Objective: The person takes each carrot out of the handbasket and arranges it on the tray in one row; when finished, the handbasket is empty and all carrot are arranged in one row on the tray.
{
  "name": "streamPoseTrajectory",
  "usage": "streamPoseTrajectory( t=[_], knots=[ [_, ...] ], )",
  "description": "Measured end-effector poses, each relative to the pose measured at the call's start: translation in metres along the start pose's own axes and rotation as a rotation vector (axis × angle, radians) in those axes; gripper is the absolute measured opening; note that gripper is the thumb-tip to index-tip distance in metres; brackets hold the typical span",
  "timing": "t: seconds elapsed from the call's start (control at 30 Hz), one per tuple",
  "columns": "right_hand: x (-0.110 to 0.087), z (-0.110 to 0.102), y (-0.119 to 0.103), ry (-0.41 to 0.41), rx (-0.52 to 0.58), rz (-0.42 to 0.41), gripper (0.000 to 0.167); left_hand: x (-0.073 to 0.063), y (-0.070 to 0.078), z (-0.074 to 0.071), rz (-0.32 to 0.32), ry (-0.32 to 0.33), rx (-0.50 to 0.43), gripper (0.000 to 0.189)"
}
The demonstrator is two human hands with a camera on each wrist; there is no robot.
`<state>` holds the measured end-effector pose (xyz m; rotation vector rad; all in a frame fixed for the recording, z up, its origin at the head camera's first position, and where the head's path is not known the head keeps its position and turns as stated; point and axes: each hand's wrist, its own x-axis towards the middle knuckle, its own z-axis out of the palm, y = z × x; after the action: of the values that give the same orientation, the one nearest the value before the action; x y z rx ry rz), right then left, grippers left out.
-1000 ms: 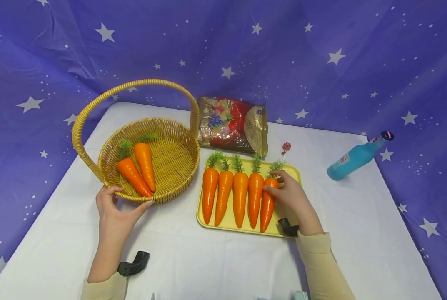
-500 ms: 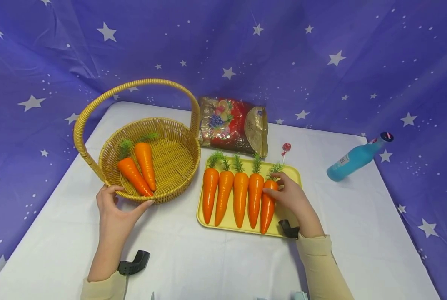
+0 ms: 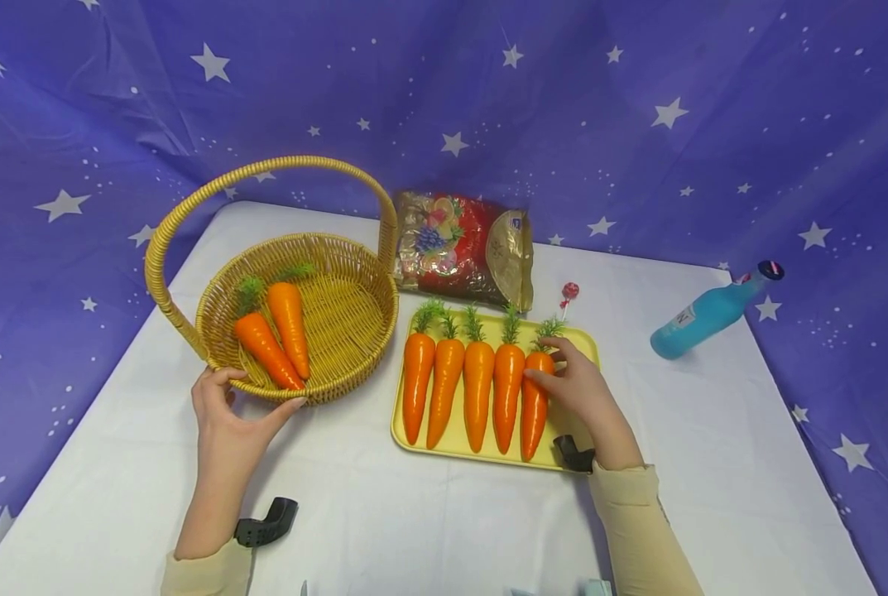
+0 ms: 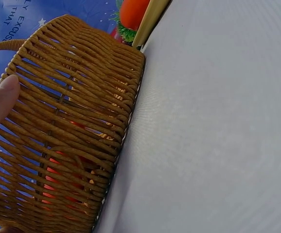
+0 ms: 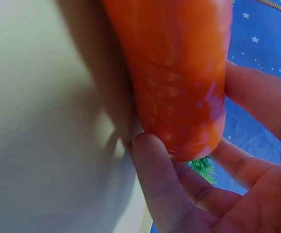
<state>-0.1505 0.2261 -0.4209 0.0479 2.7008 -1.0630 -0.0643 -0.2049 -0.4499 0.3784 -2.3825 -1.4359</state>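
My left hand grips the near rim of a round wicker basket with a tall arched handle. In the left wrist view the thumb presses the basket's woven side. Two orange carrots with green tops lie inside, at the basket's left. On a yellow tray several more carrots lie side by side, tops pointing away. My right hand pinches the rightmost carrot near its thick top end. In the right wrist view, thumb and fingers are around that carrot.
Behind the tray lies a shiny red and gold bag, close to the basket's right side. A red lollipop lies at the tray's far edge. To the right is a bottle of blue liquid. A purple star-patterned cloth hangs behind the white table.
The rightmost carrot has shifted slightly to the right in my right hand, its tip swinging away from the neighbouring carrot. My left hand and the basket have stayed in place.
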Motion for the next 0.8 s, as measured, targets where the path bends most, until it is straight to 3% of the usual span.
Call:
streamPoseTrajectory(
  t=[0.8],
  knots=[
    [-0.0064,-0.0056,-0.0074,0.023,-0.072,0.015,0.068,0.0001,0.0020,-0.0011,-0.015,-0.008,-0.009,0.078]
  ],
)
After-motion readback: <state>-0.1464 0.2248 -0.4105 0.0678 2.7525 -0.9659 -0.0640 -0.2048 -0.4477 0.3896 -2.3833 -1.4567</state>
